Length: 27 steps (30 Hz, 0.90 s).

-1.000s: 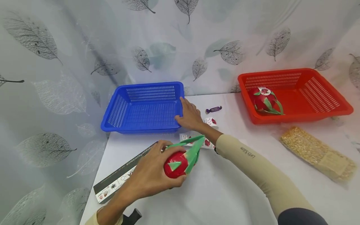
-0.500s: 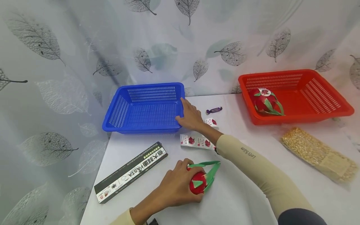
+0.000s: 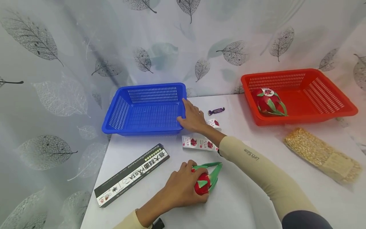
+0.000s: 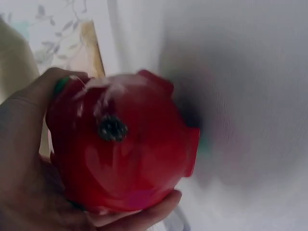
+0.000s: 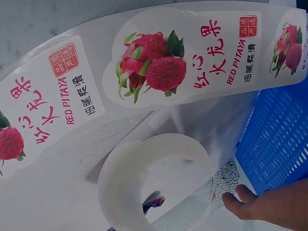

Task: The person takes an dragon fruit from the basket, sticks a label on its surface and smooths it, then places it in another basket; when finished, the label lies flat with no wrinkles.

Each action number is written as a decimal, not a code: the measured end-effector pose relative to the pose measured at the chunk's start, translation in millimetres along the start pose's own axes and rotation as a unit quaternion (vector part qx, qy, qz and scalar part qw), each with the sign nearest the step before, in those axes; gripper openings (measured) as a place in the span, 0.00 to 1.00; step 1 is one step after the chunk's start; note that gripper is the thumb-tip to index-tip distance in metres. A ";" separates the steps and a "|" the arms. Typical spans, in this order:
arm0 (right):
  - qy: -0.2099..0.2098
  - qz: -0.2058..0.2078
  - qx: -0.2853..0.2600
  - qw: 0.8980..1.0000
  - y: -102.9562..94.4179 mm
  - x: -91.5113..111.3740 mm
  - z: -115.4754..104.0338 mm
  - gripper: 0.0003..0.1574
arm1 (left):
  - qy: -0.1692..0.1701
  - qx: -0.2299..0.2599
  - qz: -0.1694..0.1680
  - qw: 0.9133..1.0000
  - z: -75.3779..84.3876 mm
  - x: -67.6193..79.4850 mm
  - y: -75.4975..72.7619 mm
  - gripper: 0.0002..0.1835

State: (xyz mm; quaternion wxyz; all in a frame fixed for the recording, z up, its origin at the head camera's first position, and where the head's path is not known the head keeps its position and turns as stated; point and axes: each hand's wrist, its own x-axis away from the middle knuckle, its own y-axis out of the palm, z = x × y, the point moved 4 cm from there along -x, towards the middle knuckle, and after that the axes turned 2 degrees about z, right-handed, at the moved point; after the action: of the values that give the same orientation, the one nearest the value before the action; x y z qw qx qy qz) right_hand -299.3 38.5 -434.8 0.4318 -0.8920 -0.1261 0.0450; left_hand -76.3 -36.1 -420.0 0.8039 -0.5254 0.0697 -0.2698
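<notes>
My left hand grips a red dragon fruit with green leaf tips, low over the white table. In the left wrist view, thumb and fingers curl round the glossy red dragon fruit, its dark end spot facing the camera. My right hand holds the right rim of a blue plastic basket. Under the right forearm lies a strip of red pitaya stickers, partly covered. The right wrist view shows this sticker strip and its curled roll close up, beside the blue basket.
A red basket at the back right holds another dragon fruit with a sticker on it. A bag of yellow corn kernels lies before it. A purple-wrapped candy is behind the stickers. A long pasta box lies at left.
My left hand has carried the dragon fruit right and down from beside the pasta box, uncovering the box. Over the last half second it has hardly moved. The right hand stays on the blue basket.
</notes>
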 end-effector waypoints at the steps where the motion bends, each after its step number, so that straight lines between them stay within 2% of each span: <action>1: 0.000 0.001 -0.001 1.000 -0.2 -0.1 -0.3 0.56 | -0.004 0.001 0.000 1.000 -1.1 -0.9 -1.0 0.33; 6: 0.003 0.000 -0.002 1.000 -0.2 0.1 -0.8 0.56 | -0.014 0.010 -0.018 1.000 -3.3 -5.1 -1.9 0.33; 10: 0.006 -0.007 -0.002 1.000 -0.3 0.9 -0.8 0.56 | -0.010 -0.002 -0.030 0.999 -0.7 -6.4 -0.9 0.33; 18: 0.002 0.003 -0.004 1.000 -2.8 1.2 -1.9 0.56 | 0.000 -0.025 -0.019 0.999 3.3 -5.0 -1.7 0.33; 23: 0.002 -0.009 -0.006 1.000 -2.9 1.1 -0.5 0.56 | -0.002 -0.026 -0.017 1.000 5.4 -2.2 0.8 0.34; 27: -0.018 -0.018 -0.018 1.000 -11.1 0.7 -1.5 0.56 | -0.001 -0.044 -0.006 0.999 7.3 0.7 2.4 0.34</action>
State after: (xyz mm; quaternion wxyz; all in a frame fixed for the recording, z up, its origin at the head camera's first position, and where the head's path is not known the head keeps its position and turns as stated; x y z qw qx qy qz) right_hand -300.4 44.2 -425.3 0.4137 -0.8964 -0.1505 0.0511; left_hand -71.9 -29.8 -418.8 0.7786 -0.5606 0.0778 -0.2710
